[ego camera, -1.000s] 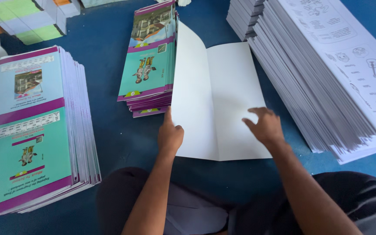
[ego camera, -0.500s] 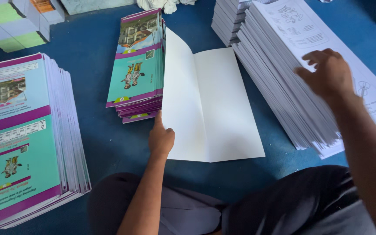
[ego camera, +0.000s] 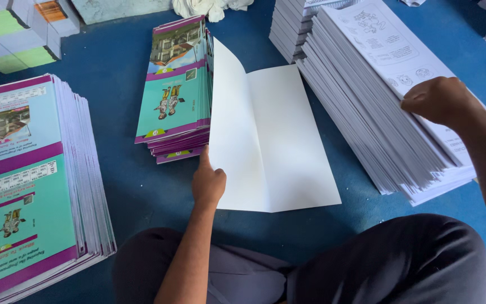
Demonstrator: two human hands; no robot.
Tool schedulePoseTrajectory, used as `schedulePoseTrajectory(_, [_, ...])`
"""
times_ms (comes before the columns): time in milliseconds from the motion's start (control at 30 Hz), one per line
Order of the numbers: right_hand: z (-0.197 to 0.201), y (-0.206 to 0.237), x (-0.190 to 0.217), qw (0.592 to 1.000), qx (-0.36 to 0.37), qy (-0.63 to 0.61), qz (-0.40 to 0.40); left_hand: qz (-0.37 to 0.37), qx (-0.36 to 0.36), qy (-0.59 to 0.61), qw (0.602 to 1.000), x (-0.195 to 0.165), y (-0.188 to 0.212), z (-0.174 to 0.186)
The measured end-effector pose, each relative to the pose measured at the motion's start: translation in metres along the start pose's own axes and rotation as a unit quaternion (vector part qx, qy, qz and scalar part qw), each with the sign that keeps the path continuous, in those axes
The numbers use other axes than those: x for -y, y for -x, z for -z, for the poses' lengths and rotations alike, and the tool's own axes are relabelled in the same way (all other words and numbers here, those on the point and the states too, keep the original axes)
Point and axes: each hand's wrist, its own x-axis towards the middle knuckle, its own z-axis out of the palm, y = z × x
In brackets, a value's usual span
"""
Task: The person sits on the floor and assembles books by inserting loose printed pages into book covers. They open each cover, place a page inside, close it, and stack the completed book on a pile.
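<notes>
A large blank white folded sheet of card (ego camera: 274,141) lies opened on the blue floor covering (ego camera: 125,174) in front of the seated person, its left flap leaning up against a short stack of teal-and-purple printed covers (ego camera: 175,95). The left hand (ego camera: 208,183) rests at the lower left edge of that flap with fingers curled loosely and the index finger pointing up along the edge; it presses on the sheet rather than gripping it. The right hand (ego camera: 440,101) is well apart from the sheet, laid knuckles-up on the top of a tall slanted stack of white printed line-drawing pages (ego camera: 378,84); its fingers curl downward over the top sheets, but whether they have pinched any pages cannot be told, as the fingertips are hidden.

The card looks light and thin yet fairly stiff: it holds a crease and its raised flap stands without drooping. It would probably slide easily on the floor covering, so a flat palm near the fold or a pinch at an outer edge seems the safest hold. The loose pages look limp and slippery, liable to fan or shift, best taken along one edge.

A taller pile of the same covers (ego camera: 29,186) sits at far left.
</notes>
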Motion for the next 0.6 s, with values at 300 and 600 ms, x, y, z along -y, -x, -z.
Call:
schedulePoseTrajectory(300, [0.033, 0.036, 0.061, 0.987, -0.076, -0.137, -0.041, -0.004, -0.002, 0.0, 1.0, 0.002, 0.0, 0.0])
schedulePoseTrajectory(600, [-0.031, 0.008, -0.01, 0.979, -0.077, -0.113, -0.152, -0.02, -0.019, 0.002, 1.0, 0.007, -0.001, -0.003])
